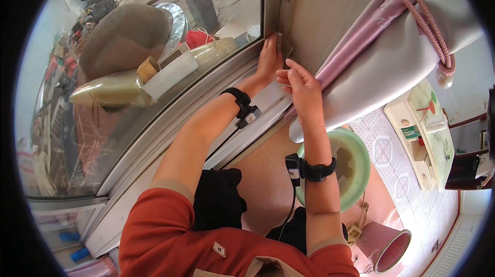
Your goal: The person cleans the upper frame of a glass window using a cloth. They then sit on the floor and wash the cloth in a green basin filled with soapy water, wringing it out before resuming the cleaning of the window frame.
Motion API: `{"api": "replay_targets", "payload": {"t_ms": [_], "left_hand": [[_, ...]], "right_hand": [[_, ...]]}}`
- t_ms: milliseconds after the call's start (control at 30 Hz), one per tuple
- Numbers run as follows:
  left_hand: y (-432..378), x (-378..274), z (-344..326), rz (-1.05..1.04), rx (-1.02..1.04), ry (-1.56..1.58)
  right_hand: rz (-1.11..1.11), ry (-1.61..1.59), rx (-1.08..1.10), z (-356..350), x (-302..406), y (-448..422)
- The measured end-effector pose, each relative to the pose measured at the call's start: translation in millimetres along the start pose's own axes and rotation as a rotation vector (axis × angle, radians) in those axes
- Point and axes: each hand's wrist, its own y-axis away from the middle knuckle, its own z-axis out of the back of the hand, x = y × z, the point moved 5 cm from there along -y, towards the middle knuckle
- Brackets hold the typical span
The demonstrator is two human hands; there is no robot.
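My left hand (268, 58) reaches into the corner where the metal window frame (228, 72) meets the side wall. Its fingers lie near the frame's edge; whether they hold anything is hidden. Close to the right of it, my right hand (303, 83) is raised with bent, parted fingers beside the pink edge of a satin curtain (371, 56); no held thing shows in it. Each wrist wears a black strap with a small device. Under my right forearm stands a green basin (361, 165) of cloudy, sudsy water.
A braided tieback (429, 29) loops around the curtain. A pink bucket (386, 244) and a power strip (354, 232) with a cord are near the basin. A cabinet (421, 138) stands at the right. Behind the window glass lie a white box (170, 76) and plastic-wrapped things.
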Motion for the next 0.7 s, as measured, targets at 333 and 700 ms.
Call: {"api": "replay_targets", "payload": {"t_ms": [333,700], "left_hand": [[-30,-19,35,0.379,0.134,0.002],[8,14,-8,0.691,0.041,0.856]], "right_hand": [[0.034,0.108,0.151,-32,7,-4],[0.068,0.13,0.135,-23,0,-12]]}}
